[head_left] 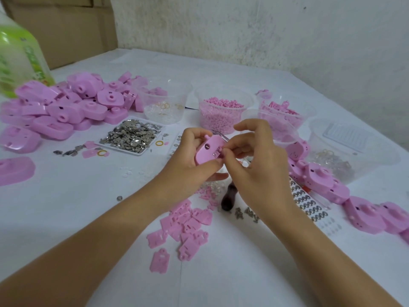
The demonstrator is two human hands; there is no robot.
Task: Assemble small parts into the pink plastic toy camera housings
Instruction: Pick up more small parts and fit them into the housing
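Observation:
My left hand (188,165) grips a pink camera housing (209,150) above the middle of the table, tilted with its flat side up. My right hand (254,160) pinches something small at the housing's right edge; the part itself is too small to make out. Flat pink plates (183,224) lie scattered just below my hands. A pile of pink housings (66,107) fills the left side, and another row of housings (345,196) runs down the right.
A white tray of small metal pieces (132,135) sits left of my hands. Clear tubs hold pink pellets (221,114), pink parts (281,116) and rings (163,107). A dark-handled tool (228,198) lies under my right hand. A green bottle (20,56) stands far left.

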